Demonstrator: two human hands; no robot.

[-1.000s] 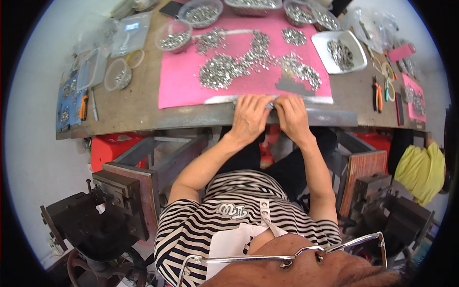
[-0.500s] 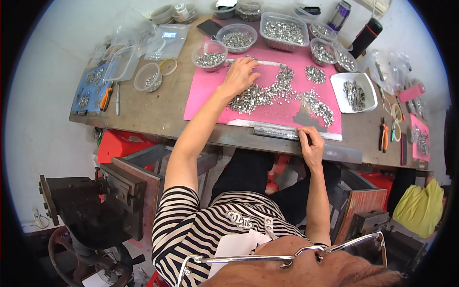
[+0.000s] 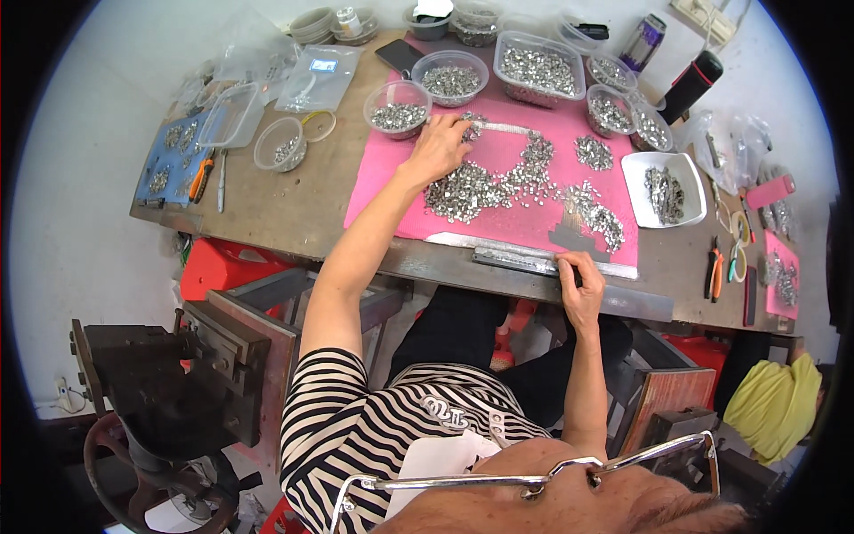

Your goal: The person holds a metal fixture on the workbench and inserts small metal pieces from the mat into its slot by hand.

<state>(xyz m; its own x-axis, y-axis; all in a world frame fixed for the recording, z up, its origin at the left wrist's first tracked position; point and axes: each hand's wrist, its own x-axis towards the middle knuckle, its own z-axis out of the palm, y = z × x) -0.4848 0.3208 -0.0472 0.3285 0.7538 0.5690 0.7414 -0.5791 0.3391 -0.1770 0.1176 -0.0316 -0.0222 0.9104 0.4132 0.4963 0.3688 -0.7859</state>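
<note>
My left hand [image 3: 439,149] reaches to the upper left of the pink mat [image 3: 378,191], its fingertips at a small heap of shiny metal pieces [image 3: 473,127] beside a pale strip. Its thumb and fingers look apart, though the fingertips are partly hidden. Just below it, a larger pile of the same pieces [image 3: 463,191] spreads rightward. At the table's front edge, my right hand [image 3: 582,289] pinches the right end of a long, narrow metal bar [image 3: 516,260]. Close by on the mat lie a flat grey plate [image 3: 574,238] and more scattered pieces [image 3: 608,227].
Tubs of metal pieces [image 3: 452,80] line the back, with a white tray [image 3: 636,182] at right. Pliers lie on the left [image 3: 201,178] and right [image 3: 714,271]. A heavy vise [image 3: 222,360] stands lower left. Another person's yellow-green sleeve [image 3: 772,405] shows at right.
My left hand's fingers have come down onto the small heap and drawn closer together. My right hand keeps its pinch on the bar. The whole view has shifted slightly.
</note>
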